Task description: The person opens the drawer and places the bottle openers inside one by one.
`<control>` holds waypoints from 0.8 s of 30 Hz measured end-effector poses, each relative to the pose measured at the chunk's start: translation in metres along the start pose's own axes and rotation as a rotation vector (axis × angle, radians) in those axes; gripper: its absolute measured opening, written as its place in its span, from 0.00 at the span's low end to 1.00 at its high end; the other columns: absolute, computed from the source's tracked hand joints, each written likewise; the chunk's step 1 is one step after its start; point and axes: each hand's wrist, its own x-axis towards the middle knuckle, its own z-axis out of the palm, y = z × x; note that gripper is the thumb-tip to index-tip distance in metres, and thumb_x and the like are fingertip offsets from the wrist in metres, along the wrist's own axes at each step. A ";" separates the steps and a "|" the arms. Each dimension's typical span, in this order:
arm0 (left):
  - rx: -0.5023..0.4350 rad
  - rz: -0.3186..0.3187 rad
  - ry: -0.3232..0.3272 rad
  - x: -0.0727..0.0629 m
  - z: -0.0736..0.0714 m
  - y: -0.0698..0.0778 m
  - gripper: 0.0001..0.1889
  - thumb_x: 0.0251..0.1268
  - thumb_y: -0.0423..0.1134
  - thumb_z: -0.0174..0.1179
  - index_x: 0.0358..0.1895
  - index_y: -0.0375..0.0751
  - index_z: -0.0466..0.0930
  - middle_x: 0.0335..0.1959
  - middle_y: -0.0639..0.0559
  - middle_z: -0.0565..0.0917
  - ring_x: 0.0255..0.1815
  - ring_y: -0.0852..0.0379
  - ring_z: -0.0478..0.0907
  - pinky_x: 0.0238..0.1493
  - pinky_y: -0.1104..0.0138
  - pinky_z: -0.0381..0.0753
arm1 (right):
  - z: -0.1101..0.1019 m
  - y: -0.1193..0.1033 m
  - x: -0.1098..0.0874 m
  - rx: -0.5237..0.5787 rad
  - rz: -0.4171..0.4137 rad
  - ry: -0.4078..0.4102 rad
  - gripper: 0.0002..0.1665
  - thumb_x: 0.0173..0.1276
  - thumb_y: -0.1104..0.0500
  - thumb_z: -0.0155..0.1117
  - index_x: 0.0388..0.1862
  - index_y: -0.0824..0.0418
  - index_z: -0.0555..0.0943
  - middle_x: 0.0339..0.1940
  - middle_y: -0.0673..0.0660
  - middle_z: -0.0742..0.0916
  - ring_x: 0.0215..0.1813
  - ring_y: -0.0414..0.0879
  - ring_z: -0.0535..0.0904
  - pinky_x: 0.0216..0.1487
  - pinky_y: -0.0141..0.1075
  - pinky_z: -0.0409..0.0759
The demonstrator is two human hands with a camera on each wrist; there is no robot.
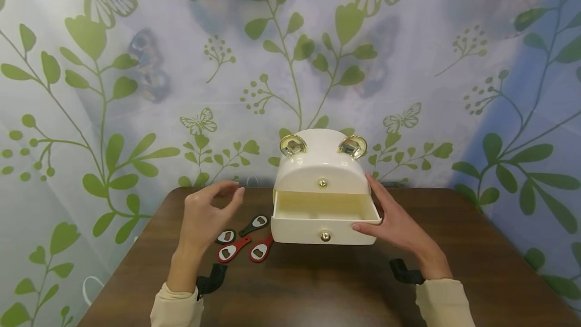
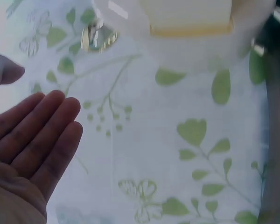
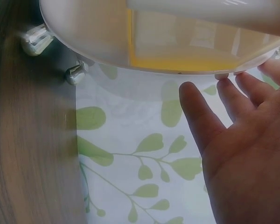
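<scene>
A white drawer box (image 1: 290, 173) with gold ears stands over the table, its lower drawer (image 1: 299, 231) pulled out toward me. My right hand (image 1: 401, 223) lies along the box's right side, with the thumb at the drawer's front corner. In the right wrist view its fingers (image 3: 203, 112) reach out fairly straight, tips right at the box's side. To the left of the box, my left hand (image 1: 204, 216) is raised and holds nothing. Its fingers (image 2: 60, 140) are extended and the thumb stands apart from them. Below it lie bottle openers, a red one (image 1: 233, 250) among them.
Another red opener (image 1: 259, 251) and two black openers, one (image 1: 254, 224) nearer the box, lie on the brown table (image 1: 317, 291). A gold knob (image 1: 323, 183) marks the upper drawer. Behind the table hangs a cloth (image 1: 204, 64) with leaves and butterflies.
</scene>
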 end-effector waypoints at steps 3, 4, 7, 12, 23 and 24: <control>0.034 -0.007 0.006 -0.001 -0.009 -0.011 0.08 0.59 0.32 0.73 0.41 0.39 0.90 0.33 0.52 0.91 0.35 0.54 0.88 0.44 0.74 0.79 | 0.000 0.000 0.000 0.000 0.004 -0.004 0.71 0.59 0.49 0.82 0.85 0.32 0.40 0.84 0.56 0.56 0.63 0.59 0.76 0.49 0.46 0.84; 0.039 -0.012 0.005 -0.001 -0.012 -0.014 0.08 0.59 0.32 0.73 0.42 0.39 0.90 0.34 0.52 0.91 0.36 0.53 0.88 0.45 0.75 0.79 | 0.000 0.000 0.000 -0.003 0.004 -0.004 0.71 0.59 0.49 0.82 0.85 0.31 0.40 0.84 0.56 0.56 0.64 0.60 0.75 0.50 0.48 0.84; 0.051 -0.029 -0.015 -0.002 -0.018 -0.022 0.10 0.59 0.33 0.74 0.44 0.39 0.90 0.36 0.51 0.91 0.39 0.52 0.88 0.48 0.78 0.77 | 0.000 0.001 -0.001 -0.021 0.014 -0.001 0.70 0.59 0.48 0.81 0.84 0.28 0.39 0.85 0.55 0.54 0.69 0.61 0.71 0.55 0.56 0.81; 0.029 -0.054 -0.045 -0.002 -0.021 -0.030 0.12 0.59 0.34 0.74 0.46 0.42 0.89 0.40 0.51 0.91 0.43 0.52 0.88 0.51 0.80 0.75 | -0.001 0.002 -0.003 -0.015 0.029 -0.001 0.70 0.60 0.47 0.81 0.85 0.30 0.39 0.86 0.55 0.52 0.73 0.62 0.67 0.57 0.58 0.80; 0.021 -0.177 -0.121 -0.012 -0.011 -0.051 0.15 0.63 0.38 0.73 0.52 0.42 0.87 0.45 0.49 0.91 0.49 0.51 0.86 0.53 0.71 0.77 | 0.000 0.002 -0.001 0.011 0.015 -0.006 0.70 0.60 0.49 0.81 0.84 0.27 0.39 0.85 0.53 0.53 0.68 0.61 0.72 0.52 0.51 0.83; 0.023 -0.190 -0.128 -0.013 -0.010 -0.052 0.15 0.63 0.38 0.73 0.52 0.42 0.87 0.45 0.49 0.90 0.49 0.51 0.86 0.54 0.68 0.78 | 0.000 0.002 0.000 0.007 0.012 -0.006 0.70 0.60 0.49 0.81 0.84 0.27 0.39 0.85 0.53 0.53 0.68 0.60 0.72 0.52 0.52 0.83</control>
